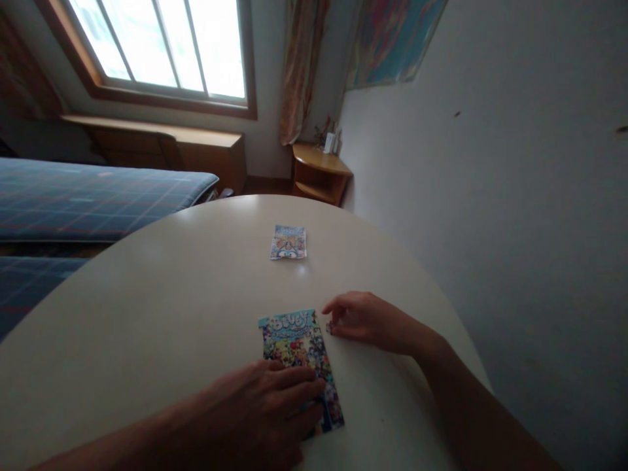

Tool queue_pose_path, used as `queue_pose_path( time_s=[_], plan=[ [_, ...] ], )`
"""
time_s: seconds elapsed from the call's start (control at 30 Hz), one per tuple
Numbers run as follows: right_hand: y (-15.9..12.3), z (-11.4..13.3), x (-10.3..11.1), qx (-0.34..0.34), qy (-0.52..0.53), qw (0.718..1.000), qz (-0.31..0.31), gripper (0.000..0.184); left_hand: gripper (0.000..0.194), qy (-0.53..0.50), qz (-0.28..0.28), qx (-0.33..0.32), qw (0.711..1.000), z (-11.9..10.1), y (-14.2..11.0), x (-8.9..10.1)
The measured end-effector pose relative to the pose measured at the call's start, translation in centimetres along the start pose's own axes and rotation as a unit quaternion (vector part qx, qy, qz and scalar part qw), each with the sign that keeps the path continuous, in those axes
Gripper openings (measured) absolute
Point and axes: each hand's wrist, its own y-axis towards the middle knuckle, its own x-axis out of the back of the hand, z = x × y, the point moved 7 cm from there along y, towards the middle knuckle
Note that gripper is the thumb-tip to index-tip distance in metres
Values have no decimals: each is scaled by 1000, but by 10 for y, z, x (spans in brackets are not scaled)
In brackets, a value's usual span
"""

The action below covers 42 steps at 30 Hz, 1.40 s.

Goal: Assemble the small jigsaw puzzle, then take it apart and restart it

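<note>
From here I can't see the part of the sheet (294,337) under the left hand (282,402), nor read its small print. The speck (329,328) at the right hand (356,318) is too tiny for me to name, and lettering on the packet (288,243) blurs. I lose the window (167,49) and poster (390,42) past the top edge, the bed (93,196) past the left, both forearms (147,428) past the bottom.

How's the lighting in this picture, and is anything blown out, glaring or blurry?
Head view: the window is blown out to near white, leaving the room dim; glare shows on the table at its far edge and in a spot beside the small packet; the left hand looks dark; fine print on the booklet is too soft to read.
</note>
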Motion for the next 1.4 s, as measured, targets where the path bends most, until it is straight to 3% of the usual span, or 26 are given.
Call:
queue_pose_path(
  time_s=[1.17, 1.3, 1.4],
  plan=[
    [-2, 1, 2, 2, -3, 1000, 6, 29, 30, 0, -16, 1, 1000, -1, -1, 0],
    [-2, -1, 3, 0, -5, 1000, 1, 29, 31, 5, 7, 9, 1000, -4, 1, 1],
    [-3, 5, 3, 23, -14, 1000, -11, 20, 38, 31, 38, 30, 998, -10, 1, -2]
  ],
)
